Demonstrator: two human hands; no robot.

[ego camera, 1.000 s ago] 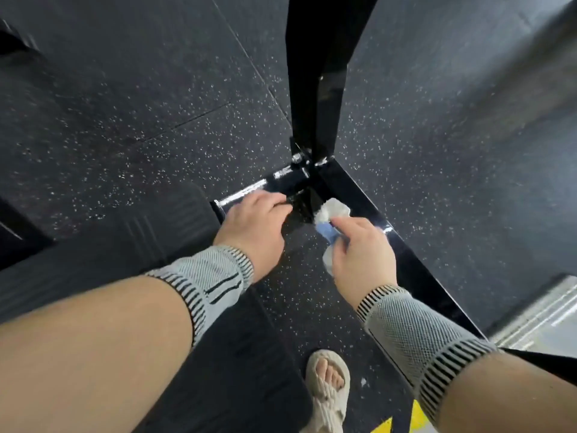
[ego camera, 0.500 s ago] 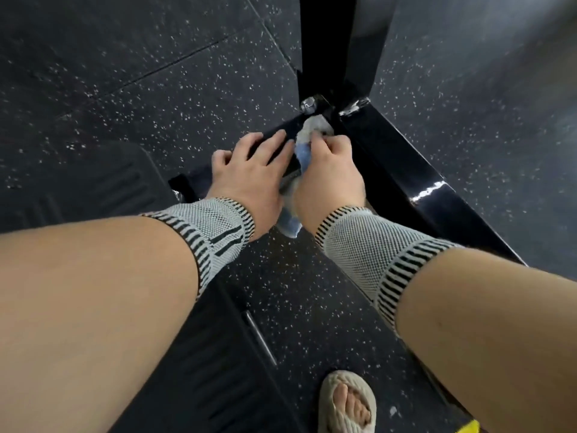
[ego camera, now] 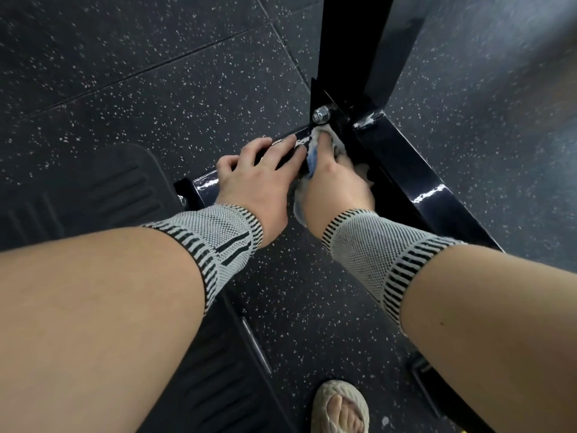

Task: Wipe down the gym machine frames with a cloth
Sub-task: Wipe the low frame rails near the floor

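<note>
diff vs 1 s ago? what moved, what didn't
The right hand, gripping the cloth throughout, pushed it forward along the frame base bar into the corner under the bolt. The left hand slid forward beside it, fingers now spread on the bar. No grasp or release.

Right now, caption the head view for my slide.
Right hand presses a cloth into the black frame's bolted corner; left hand rests on the bar.
</note>
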